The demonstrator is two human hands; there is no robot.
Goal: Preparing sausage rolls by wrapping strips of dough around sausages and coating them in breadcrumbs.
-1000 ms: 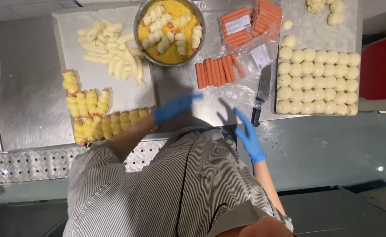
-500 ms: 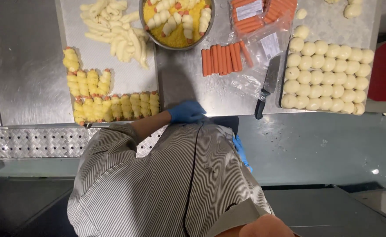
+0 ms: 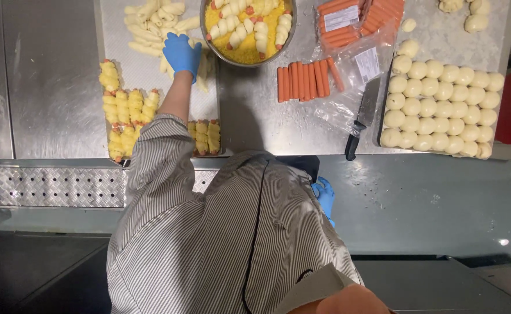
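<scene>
Left hand [image 3: 182,53] in a blue glove, stretched to the far side of the steel table [image 3: 267,125], fingers curled down together onto the pile of pale dough strips [image 3: 151,26], apparently gripping one, though hidden under the glove. Just right of that pile, a round metal bowl [image 3: 247,29] of yellow crumbs with dough-wrapped sausages lying in it. Near-left of the hand, rows of crumb-coated wrapped sausages [image 3: 127,110] on a perforated tray [image 3: 209,99]. Right of the bowl, a row of bare sausages [image 3: 306,80], then opened clear plastic packs [image 3: 354,40] with more sausages. Black-handled knife [image 3: 361,119] lying beside a tray of round dough balls [image 3: 441,104] at the far right. Right hand [image 3: 324,195], also gloved blue, down low against the striped shirt [image 3: 226,244] at the near table edge, mostly hidden; fingers' state impossible to tell.
</scene>
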